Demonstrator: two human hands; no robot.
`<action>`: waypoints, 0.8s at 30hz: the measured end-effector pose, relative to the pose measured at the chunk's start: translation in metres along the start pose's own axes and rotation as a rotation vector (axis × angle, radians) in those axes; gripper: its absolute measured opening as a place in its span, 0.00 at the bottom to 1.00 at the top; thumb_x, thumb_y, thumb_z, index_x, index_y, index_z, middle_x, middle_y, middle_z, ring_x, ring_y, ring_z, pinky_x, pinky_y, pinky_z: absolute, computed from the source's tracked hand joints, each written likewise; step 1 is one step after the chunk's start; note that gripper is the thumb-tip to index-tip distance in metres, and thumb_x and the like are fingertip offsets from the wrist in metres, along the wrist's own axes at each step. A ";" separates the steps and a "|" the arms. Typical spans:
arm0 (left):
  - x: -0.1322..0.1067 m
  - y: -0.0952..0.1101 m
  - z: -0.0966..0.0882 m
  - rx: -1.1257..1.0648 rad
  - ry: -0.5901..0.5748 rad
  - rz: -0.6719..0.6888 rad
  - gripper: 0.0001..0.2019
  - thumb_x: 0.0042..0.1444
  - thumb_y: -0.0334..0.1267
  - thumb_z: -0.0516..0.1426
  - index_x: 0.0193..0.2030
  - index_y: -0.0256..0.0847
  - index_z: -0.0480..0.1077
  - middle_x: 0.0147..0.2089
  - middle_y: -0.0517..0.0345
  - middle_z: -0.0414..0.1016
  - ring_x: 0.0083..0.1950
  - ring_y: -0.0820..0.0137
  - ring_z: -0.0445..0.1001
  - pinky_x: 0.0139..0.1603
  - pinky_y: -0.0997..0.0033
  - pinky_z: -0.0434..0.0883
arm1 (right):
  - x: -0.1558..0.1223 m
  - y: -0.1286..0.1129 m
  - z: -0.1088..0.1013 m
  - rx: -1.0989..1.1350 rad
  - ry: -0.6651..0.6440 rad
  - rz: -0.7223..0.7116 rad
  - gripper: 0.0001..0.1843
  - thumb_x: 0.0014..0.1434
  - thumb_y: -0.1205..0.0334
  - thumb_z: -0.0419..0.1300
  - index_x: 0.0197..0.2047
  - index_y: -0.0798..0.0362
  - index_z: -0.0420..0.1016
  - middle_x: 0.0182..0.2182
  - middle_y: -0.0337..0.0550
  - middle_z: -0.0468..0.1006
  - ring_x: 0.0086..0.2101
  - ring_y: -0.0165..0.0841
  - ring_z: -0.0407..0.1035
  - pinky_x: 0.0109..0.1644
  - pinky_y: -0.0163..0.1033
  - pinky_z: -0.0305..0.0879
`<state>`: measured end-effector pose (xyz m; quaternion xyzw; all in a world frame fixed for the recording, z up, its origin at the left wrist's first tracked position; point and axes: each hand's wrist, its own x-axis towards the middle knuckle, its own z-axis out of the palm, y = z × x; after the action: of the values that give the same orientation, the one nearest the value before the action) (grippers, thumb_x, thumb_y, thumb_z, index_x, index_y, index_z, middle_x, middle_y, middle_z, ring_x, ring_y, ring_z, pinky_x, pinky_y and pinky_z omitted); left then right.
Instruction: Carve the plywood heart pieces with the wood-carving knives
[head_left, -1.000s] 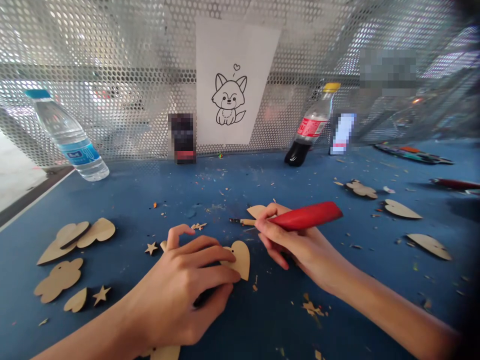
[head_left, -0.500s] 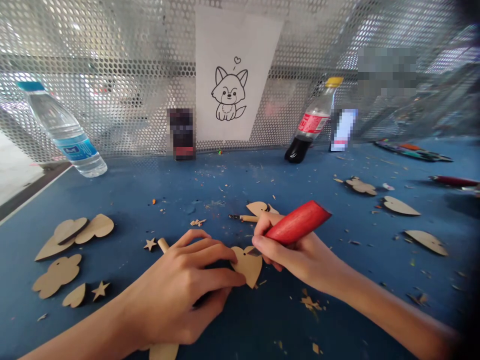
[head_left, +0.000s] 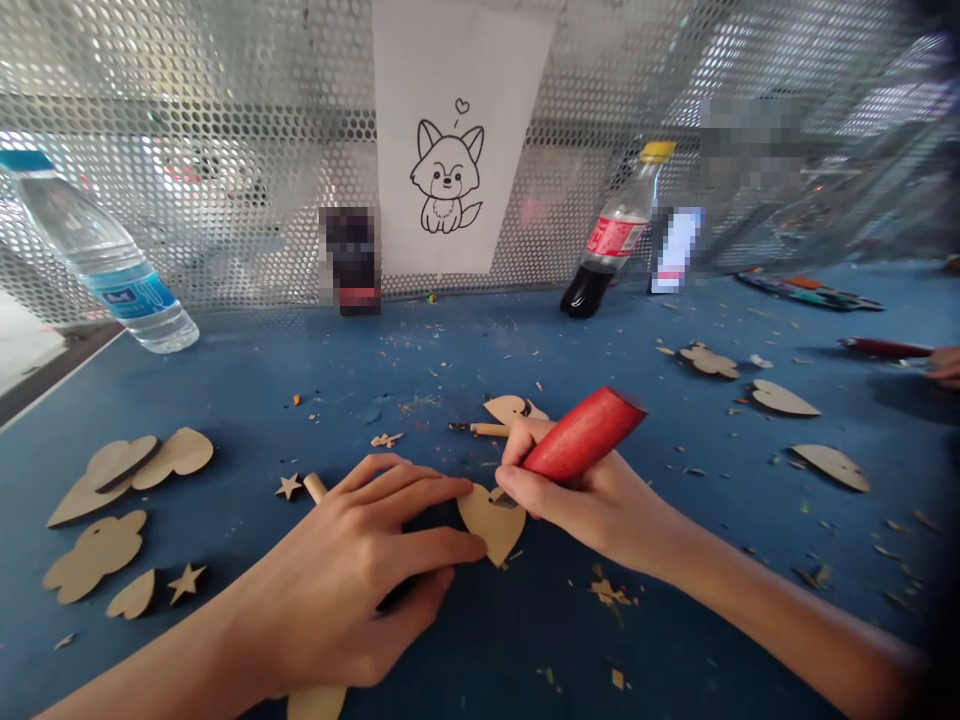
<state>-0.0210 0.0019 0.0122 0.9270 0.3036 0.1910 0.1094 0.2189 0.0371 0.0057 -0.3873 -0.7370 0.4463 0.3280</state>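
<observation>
My left hand (head_left: 367, 570) presses its fingers down on a small wooden heart (head_left: 491, 522) lying on the blue table (head_left: 420, 370). My right hand (head_left: 577, 495) is closed round a red-handled carving tool (head_left: 581, 435); its tip rests on the upper edge of that heart. A wooden-handled tool (head_left: 480, 429) and another wooden cut-out (head_left: 514, 408) lie just behind my right hand.
Wooden hearts, a cloud shape and stars (head_left: 112, 500) lie at the left, more cut-outs (head_left: 780, 398) at the right. A water bottle (head_left: 97, 265), a cola bottle (head_left: 611, 245) and a fox drawing (head_left: 450, 150) stand against the perforated metal wall. Another person's hand (head_left: 945, 365) shows at the right edge.
My right hand swung the red tool from behind the heart down onto it, handle now tilted up. The heart turned slightly under my left fingers.
</observation>
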 end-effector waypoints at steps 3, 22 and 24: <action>0.001 0.000 0.000 -0.005 0.001 -0.001 0.17 0.63 0.29 0.53 0.52 0.51 0.76 0.63 0.57 0.73 0.59 0.61 0.75 0.63 0.52 0.67 | -0.001 0.002 0.000 -0.033 -0.019 0.000 0.12 0.63 0.57 0.60 0.29 0.50 0.64 0.25 0.34 0.62 0.26 0.29 0.58 0.31 0.39 0.56; -0.001 -0.002 0.002 -0.010 -0.006 0.003 0.18 0.63 0.29 0.53 0.55 0.51 0.74 0.64 0.58 0.72 0.65 0.61 0.71 0.64 0.54 0.69 | -0.001 0.002 -0.001 -0.071 -0.052 0.039 0.13 0.63 0.55 0.60 0.30 0.50 0.65 0.24 0.33 0.61 0.25 0.29 0.57 0.30 0.37 0.56; -0.001 -0.002 0.002 -0.008 -0.014 0.004 0.18 0.63 0.29 0.52 0.55 0.51 0.74 0.65 0.59 0.72 0.64 0.62 0.71 0.63 0.55 0.69 | 0.000 0.002 -0.001 -0.065 -0.053 0.037 0.13 0.63 0.55 0.60 0.30 0.50 0.64 0.24 0.33 0.61 0.25 0.29 0.57 0.30 0.37 0.55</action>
<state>-0.0220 0.0032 0.0095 0.9285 0.3001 0.1860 0.1149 0.2202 0.0375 0.0042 -0.3994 -0.7522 0.4382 0.2875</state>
